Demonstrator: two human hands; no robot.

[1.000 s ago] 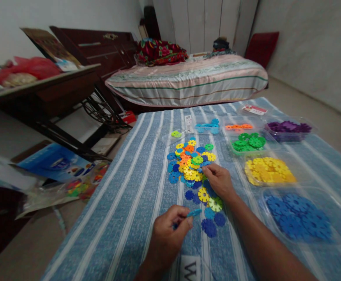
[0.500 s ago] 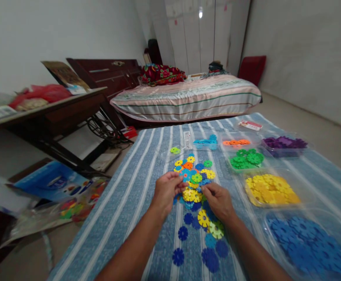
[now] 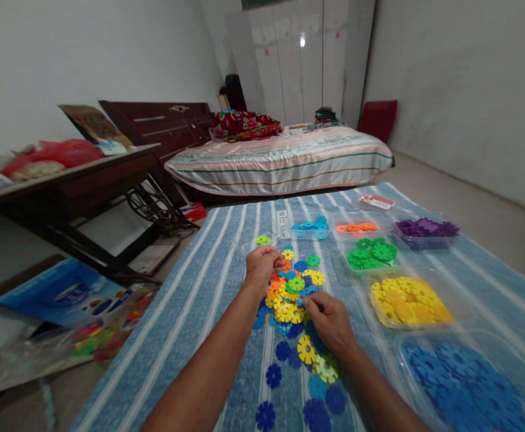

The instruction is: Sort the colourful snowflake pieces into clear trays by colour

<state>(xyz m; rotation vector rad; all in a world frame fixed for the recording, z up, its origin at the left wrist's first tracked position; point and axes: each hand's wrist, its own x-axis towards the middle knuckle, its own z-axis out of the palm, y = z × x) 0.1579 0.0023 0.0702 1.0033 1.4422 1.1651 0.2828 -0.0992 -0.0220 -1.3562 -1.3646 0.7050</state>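
A heap of flat plastic snowflake discs [image 3: 291,294] in blue, yellow, orange and green lies on a blue striped cloth [image 3: 208,300]. My left hand [image 3: 263,265] reaches over the far left side of the heap, fingers curled in a pinch; what they hold is hidden. My right hand [image 3: 329,323] rests on the near right side of the heap, fingertips pinched down among the discs. Loose dark blue discs [image 3: 273,376] lie nearer to me.
Clear trays to the right hold sorted discs: dark blue [image 3: 464,384], yellow [image 3: 406,302], green [image 3: 370,253], orange [image 3: 356,228], purple [image 3: 426,230], light blue [image 3: 309,227]. A lone lime disc [image 3: 263,240] lies beyond the heap. A bed [image 3: 284,159] and a dark table [image 3: 64,186] stand behind.
My left hand has travelled from near my body forward to the far side of the heap. My right hand stayed on the heap. The camera tilted up.
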